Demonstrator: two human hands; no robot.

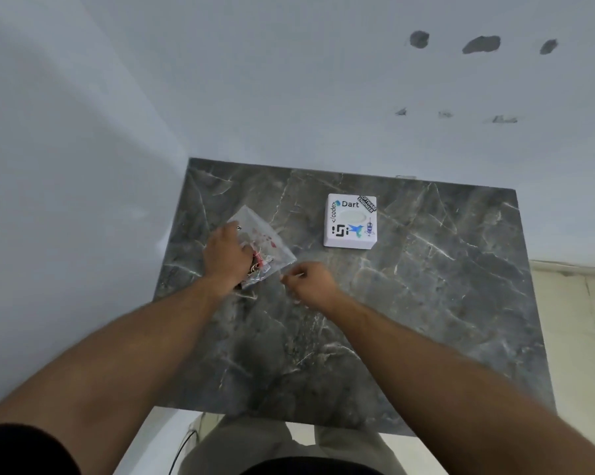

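Plastic bag (272, 236), clear and holding small red parts, lies flat on the tabletop (426, 303), left of a stickered white box (350, 221). Left grip (226, 255) curls over the bag's near-left half; right grip (306, 281) pinches its near-right edge. Risk: an uneven pull could tear the thin film or spill the parts.

The left hand (226, 255) covers the near-left part of the clear bag (270, 234); its fingertips are hidden, so the grip cannot be determined. The bag's contents (260, 260), small red and dark items, are too blurred to identify. The right hand (311, 281) pinches a thin pale strip (291, 275); whether this is the bag's edge cannot be told. The black sticker (367, 203) on the white box (350, 234) is illegible. Both arms are cut off at the lower edge.
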